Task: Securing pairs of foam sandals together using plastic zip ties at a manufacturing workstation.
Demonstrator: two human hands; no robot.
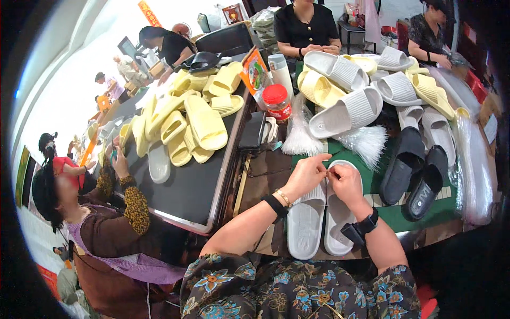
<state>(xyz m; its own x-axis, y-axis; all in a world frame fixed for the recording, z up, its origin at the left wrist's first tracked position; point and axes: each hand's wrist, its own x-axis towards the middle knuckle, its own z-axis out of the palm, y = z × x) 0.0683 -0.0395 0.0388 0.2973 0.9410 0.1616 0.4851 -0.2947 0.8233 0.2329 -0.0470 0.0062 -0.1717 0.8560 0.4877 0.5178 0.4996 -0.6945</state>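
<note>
A pair of light grey slippers lies side by side in front of me, the left slipper [305, 231] and the right slipper [338, 226] with toes pointing away. Over their straps my left hand [308, 175] and my right hand [345, 183] meet, fingertips pinched close together. What they pinch is too small to make out; a faint thin line shows just below the fingers. Beyond them lie two bundles of thin white plastic strands, one bundle [304, 133] upright beside the red-lidded jar [277, 101], the other bundle [366, 142] under a grey slipper [348, 112].
Black slippers [404, 165] lie right of my hands, beside clear plastic bags [474, 175]. Grey and yellow slippers are piled behind. On the left, a dark conveyor belt [186, 199] carries yellow slippers [204, 122]; a co-worker [106, 228] sits alongside. Another person [305, 29] sits opposite.
</note>
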